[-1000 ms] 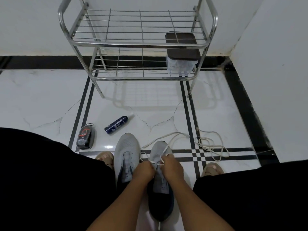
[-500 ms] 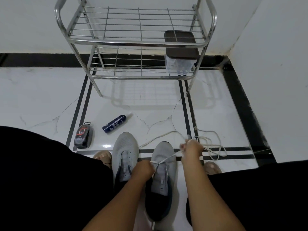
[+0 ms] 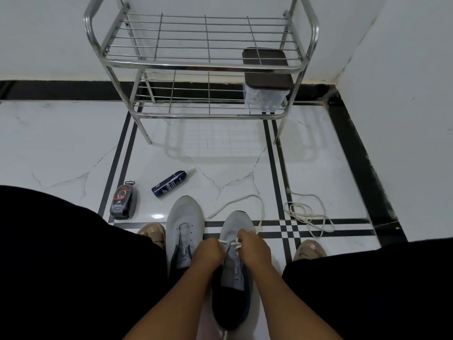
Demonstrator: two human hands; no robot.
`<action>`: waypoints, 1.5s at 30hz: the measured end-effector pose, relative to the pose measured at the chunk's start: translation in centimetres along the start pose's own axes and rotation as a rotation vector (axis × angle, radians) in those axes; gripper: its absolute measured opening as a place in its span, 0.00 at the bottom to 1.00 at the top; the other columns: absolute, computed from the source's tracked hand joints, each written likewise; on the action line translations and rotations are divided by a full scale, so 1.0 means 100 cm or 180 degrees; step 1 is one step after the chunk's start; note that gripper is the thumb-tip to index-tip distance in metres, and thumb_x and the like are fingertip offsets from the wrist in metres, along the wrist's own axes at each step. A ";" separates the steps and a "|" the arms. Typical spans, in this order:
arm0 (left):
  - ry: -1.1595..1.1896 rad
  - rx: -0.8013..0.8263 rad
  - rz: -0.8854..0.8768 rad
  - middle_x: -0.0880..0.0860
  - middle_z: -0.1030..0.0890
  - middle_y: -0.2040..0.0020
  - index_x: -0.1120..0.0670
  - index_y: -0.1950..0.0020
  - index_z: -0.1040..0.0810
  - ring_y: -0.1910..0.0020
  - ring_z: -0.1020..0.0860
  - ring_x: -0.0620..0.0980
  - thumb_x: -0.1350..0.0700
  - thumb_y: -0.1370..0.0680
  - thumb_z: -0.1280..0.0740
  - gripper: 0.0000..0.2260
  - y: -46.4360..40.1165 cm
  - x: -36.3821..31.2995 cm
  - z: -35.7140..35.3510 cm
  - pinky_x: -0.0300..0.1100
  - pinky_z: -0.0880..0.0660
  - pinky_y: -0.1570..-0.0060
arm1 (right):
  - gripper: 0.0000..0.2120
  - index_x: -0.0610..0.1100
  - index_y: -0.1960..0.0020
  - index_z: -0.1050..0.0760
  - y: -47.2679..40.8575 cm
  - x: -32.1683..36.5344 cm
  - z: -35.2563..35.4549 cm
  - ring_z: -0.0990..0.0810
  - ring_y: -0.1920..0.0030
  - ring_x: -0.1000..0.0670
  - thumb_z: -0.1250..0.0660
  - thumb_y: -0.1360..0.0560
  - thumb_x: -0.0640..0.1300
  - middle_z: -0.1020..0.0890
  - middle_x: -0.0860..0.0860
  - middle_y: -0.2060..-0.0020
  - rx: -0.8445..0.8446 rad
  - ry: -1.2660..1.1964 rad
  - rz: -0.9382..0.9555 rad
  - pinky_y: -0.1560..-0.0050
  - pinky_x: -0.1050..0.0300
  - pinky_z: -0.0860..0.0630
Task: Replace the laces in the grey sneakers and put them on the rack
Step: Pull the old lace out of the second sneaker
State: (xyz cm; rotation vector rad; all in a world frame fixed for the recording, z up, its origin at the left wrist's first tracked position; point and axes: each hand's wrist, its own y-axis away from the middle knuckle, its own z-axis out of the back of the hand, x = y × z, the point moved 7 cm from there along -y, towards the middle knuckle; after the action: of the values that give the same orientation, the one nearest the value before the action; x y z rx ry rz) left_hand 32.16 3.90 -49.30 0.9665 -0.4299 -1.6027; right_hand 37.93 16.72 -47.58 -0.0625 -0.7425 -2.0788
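Both hands sat together over the front eyelets of the right-hand grey sneaker [image 3: 235, 261]. The right hand [image 3: 255, 249] had its fingers curled round the white lace [image 3: 232, 242], pinching it just above the tongue. The left hand [image 3: 208, 252] was curled against the sneaker's edge right beside it, seemingly gripping the upper or the lace; which one could not be told.

From the right hand's fingers the lace trailed forward across the floor [image 3: 73, 148] in a long slack loop. The other grey sneaker [image 3: 185, 224] stood just left of the left hand, its eyelets bare. A second lace [image 3: 308, 217] lay tangled well to the right of the right hand. The metal rack [image 3: 203, 65] stood far ahead of both hands.

The likely trouble was the loose length: pulled through quickly, it could knot on itself or leave uneven ends. A skipped eyelet would also be easy to miss with the hands covering the front holes.
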 end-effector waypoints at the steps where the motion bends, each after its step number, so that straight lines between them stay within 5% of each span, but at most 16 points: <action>1: -0.0025 -0.0021 0.0011 0.57 0.18 0.50 0.60 0.50 0.20 0.51 0.20 0.54 0.52 0.22 0.39 0.14 0.000 0.000 0.000 0.41 0.27 0.56 | 0.09 0.45 0.43 0.28 0.000 0.001 0.000 0.22 0.49 0.45 0.37 0.23 0.44 0.24 0.46 0.46 0.0027 0.0051 -0.0002 0.55 0.54 0.27; 8: -0.0275 -0.0179 0.0151 0.57 0.18 0.48 0.60 0.49 0.20 0.49 0.20 0.55 0.53 0.22 0.40 0.13 0.003 -0.001 0.004 0.41 0.28 0.57 | 0.14 0.42 0.39 0.28 0.008 -0.017 -0.001 0.22 0.43 0.44 0.39 0.24 0.44 0.24 0.45 0.41 0.0407 -0.0289 -0.0843 0.49 0.54 0.27; 13: -0.0432 -0.0215 0.0145 0.58 0.20 0.45 0.60 0.45 0.22 0.46 0.21 0.56 0.55 0.21 0.40 0.12 0.004 -0.004 0.003 0.44 0.26 0.52 | 0.15 0.38 0.42 0.23 0.010 -0.031 0.025 0.21 0.43 0.43 0.38 0.24 0.44 0.22 0.43 0.44 0.1578 0.0250 -0.1225 0.47 0.53 0.24; 17: -0.0501 -0.0163 -0.0009 0.56 0.20 0.44 0.58 0.42 0.23 0.46 0.21 0.55 0.53 0.22 0.40 0.13 0.013 -0.012 0.008 0.44 0.26 0.52 | 0.15 0.32 0.40 0.25 0.017 -0.014 0.071 0.23 0.60 0.44 0.43 0.23 0.36 0.19 0.38 0.52 0.1959 0.0236 -0.0794 0.56 0.52 0.26; 20: -0.0269 -0.0070 -0.0467 0.52 0.24 0.40 0.49 0.36 0.31 0.44 0.23 0.55 0.44 0.30 0.35 0.24 0.007 -0.033 0.009 0.45 0.25 0.48 | 0.08 0.35 0.53 0.26 0.025 0.014 0.097 0.27 0.69 0.48 0.44 0.25 0.30 0.22 0.39 0.63 0.2001 -0.1332 -0.0725 0.65 0.54 0.29; 23: 0.0094 0.0002 -0.1339 0.53 0.24 0.40 0.50 0.38 0.26 0.43 0.24 0.53 0.42 0.40 0.29 0.32 0.023 -0.081 0.027 0.48 0.25 0.43 | 0.10 0.40 0.58 0.28 0.031 0.039 0.141 0.25 0.71 0.52 0.42 0.25 0.28 0.24 0.43 0.66 0.1716 -0.2612 -0.0236 0.68 0.60 0.27; 26: 0.0858 0.0392 -0.1737 0.48 0.18 0.52 0.46 0.58 0.20 0.48 0.21 0.46 0.42 0.33 0.28 0.10 0.066 -0.116 0.063 0.47 0.27 0.39 | 0.08 0.40 0.55 0.28 0.041 0.041 0.192 0.22 0.66 0.51 0.41 0.22 0.30 0.20 0.45 0.62 0.1088 -0.3446 0.0068 0.61 0.56 0.25; 29: 0.1626 0.0834 -0.1662 0.47 0.16 0.56 0.52 0.60 0.22 0.51 0.19 0.44 0.47 0.25 0.30 0.10 0.084 -0.131 0.091 0.43 0.28 0.41 | 0.05 0.39 0.53 0.28 0.037 0.004 0.231 0.22 0.63 0.50 0.40 0.22 0.31 0.19 0.43 0.54 -0.0394 -0.4328 -0.0315 0.59 0.55 0.25; 32: 0.2094 0.0828 -0.1630 0.48 0.17 0.60 0.52 0.59 0.22 0.53 0.19 0.46 0.47 0.20 0.39 0.13 0.104 -0.149 0.129 0.44 0.27 0.41 | 0.10 0.38 0.53 0.27 0.051 -0.043 0.243 0.26 0.71 0.51 0.45 0.25 0.28 0.21 0.40 0.58 -0.2096 -0.5167 -0.1281 0.72 0.60 0.29; 34: 0.2348 0.0932 -0.1658 0.49 0.19 0.62 0.53 0.58 0.23 0.54 0.19 0.48 0.52 0.17 0.44 0.15 0.113 -0.161 0.148 0.48 0.27 0.39 | 0.15 0.43 0.48 0.30 0.057 -0.059 0.236 0.27 0.69 0.51 0.49 0.26 0.29 0.23 0.43 0.58 -0.2616 -0.5163 -0.1767 0.72 0.59 0.31; 37: 0.2419 0.1002 -0.1645 0.51 0.20 0.60 0.55 0.53 0.23 0.54 0.19 0.49 0.57 0.16 0.46 0.14 0.125 -0.177 0.169 0.46 0.26 0.40 | 0.16 0.43 0.55 0.26 0.047 -0.037 0.233 0.27 0.68 0.48 0.48 0.27 0.28 0.24 0.42 0.60 -0.1939 -0.5051 -0.1597 0.67 0.56 0.28; 40: 0.2433 0.0628 -0.1657 0.53 0.17 0.55 0.56 0.50 0.22 0.53 0.18 0.48 0.59 0.17 0.43 0.10 0.130 -0.185 0.195 0.41 0.24 0.47 | 0.13 0.37 0.51 0.25 0.042 0.021 0.230 0.25 0.63 0.48 0.43 0.30 0.28 0.23 0.41 0.60 -0.0726 -0.4954 -0.0576 0.55 0.54 0.26; 45: 0.3548 0.0455 -0.1695 0.55 0.16 0.52 0.59 0.48 0.23 0.51 0.17 0.50 0.59 0.18 0.40 0.07 0.128 -0.182 0.216 0.42 0.22 0.46 | 0.17 0.46 0.47 0.22 0.039 0.080 0.179 0.21 0.53 0.52 0.27 0.31 0.54 0.18 0.51 0.55 0.0393 -0.3472 0.0521 0.44 0.54 0.27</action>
State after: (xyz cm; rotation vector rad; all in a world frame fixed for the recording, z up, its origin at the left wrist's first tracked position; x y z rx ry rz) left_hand 23.63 12.57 -20.84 1.9979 0.5336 -1.2127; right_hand 32.16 18.60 -28.54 -1.2082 -1.4260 -1.7281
